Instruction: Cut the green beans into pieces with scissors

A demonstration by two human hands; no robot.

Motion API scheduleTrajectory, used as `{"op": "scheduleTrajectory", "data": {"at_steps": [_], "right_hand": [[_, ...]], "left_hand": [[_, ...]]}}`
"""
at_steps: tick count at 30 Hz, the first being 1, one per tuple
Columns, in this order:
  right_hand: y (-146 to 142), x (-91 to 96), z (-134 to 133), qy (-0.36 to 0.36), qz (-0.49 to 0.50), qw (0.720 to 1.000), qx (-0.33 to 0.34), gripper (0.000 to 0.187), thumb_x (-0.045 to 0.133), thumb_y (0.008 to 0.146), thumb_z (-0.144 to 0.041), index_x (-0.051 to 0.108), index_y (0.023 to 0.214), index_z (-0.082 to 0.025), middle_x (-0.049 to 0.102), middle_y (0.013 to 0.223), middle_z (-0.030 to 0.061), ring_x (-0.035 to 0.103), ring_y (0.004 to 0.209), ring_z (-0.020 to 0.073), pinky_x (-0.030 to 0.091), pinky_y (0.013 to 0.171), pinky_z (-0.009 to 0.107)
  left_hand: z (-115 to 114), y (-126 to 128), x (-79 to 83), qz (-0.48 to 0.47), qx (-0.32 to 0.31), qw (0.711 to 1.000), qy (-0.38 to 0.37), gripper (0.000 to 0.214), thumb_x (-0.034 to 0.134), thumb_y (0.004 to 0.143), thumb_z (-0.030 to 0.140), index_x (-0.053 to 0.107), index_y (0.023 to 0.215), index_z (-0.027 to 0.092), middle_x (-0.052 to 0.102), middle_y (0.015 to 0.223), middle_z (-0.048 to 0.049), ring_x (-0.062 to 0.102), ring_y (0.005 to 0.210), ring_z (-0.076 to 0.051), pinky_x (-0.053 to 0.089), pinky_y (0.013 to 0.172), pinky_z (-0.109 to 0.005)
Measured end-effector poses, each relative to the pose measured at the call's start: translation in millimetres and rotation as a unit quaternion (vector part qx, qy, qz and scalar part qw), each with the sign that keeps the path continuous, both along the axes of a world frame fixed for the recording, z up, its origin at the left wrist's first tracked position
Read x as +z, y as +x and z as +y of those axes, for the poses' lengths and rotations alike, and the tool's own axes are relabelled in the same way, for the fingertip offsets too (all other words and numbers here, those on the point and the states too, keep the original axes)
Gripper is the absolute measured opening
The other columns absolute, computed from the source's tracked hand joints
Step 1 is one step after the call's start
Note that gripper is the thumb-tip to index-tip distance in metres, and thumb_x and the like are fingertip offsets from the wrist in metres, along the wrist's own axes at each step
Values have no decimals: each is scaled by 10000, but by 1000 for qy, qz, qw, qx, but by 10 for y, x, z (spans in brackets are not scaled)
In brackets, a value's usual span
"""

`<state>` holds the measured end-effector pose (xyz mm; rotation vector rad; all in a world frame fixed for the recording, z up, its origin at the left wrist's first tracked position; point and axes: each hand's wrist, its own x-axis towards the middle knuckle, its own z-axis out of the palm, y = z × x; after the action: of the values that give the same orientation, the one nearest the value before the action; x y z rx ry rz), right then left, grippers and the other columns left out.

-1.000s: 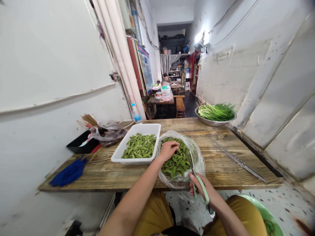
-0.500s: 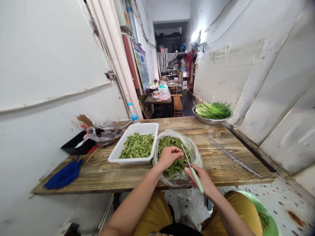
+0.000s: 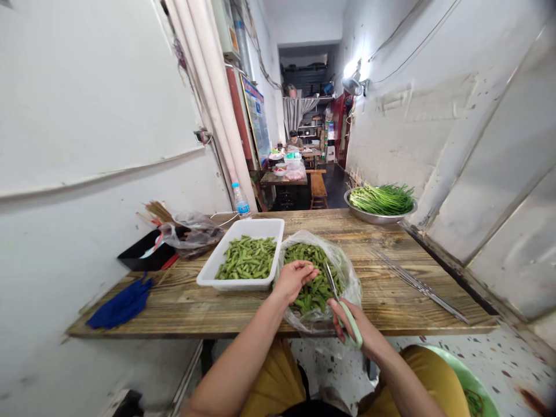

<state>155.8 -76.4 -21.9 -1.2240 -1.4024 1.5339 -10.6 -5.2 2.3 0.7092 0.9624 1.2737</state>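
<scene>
My right hand (image 3: 354, 324) grips a pair of scissors (image 3: 351, 325) by its pale green handles, the blades pointing up and away over a clear plastic bag (image 3: 350, 284). The bag lies open, full of green edamame pods (image 3: 310, 298). Above these pods my left hand (image 3: 295, 281) is closed in a pinch, its fingertips just left of the scissor blades. A pod seems to be held there, mostly hidden by the fingers. Left of the bag stands a white plastic tub (image 3: 204, 282) holding more edamame pods (image 3: 249, 258).
On the wooden table (image 3: 377, 301) lie metal skewers (image 3: 421, 286), a blue glove (image 3: 119, 304) and a black box (image 3: 143, 255). A water bottle (image 3: 241, 201) and a metal bowl of green stalks (image 3: 382, 200) stand at the back. A person (image 3: 294, 141) sits farther off.
The view has shifted slightly, so the scene sits a little more to the right. The scissors have turned and their blades look more apart. Both hands stay over the bag.
</scene>
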Motion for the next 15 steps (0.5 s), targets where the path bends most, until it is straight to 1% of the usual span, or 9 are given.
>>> {"op": "scheduleTrajectory", "data": {"at_steps": [2,5,8,12,15], "right_hand": [[-9,28,-13,3,-15,1000,4,399,466,810,-577,480,736,-186,429,484,-68,391,367,73,319,367,198],[-19,27,-4,15,-7,1000,4,399,484,800,-580,497,770,-182,432,504,-69,383,374,67,323,368,194],[-26,-10,22,13,8,1000,11,397,505,785,-583,512,807,-186,429,525,-71,371,379,60,310,355,182],[-28,-40,56,-2,10,1000,12,408,539,756,-589,521,864,-196,383,489,-92,337,355,57,297,330,171],[-7,-47,79,0,1,1000,19,394,559,745,-579,513,821,-195,362,459,-100,307,326,52,278,310,171]], "left_hand": [[-17,27,27,-7,5,1000,-5,146,718,648,73,597,727,91,655,650,-32,653,635,-104,530,629,-186],[-43,63,43,7,4,1000,-5,136,717,652,74,607,731,87,662,640,-39,650,603,-104,530,596,-181],[-69,82,31,22,-2,1000,6,151,736,634,102,622,731,85,664,637,-35,640,581,-97,526,578,-178],[-83,87,6,37,-13,999,17,193,766,600,152,639,730,85,669,636,-40,631,568,-93,523,578,-185],[-71,85,-10,41,-15,999,13,219,781,580,184,642,718,84,670,626,-45,625,554,-94,522,575,-192]]}}
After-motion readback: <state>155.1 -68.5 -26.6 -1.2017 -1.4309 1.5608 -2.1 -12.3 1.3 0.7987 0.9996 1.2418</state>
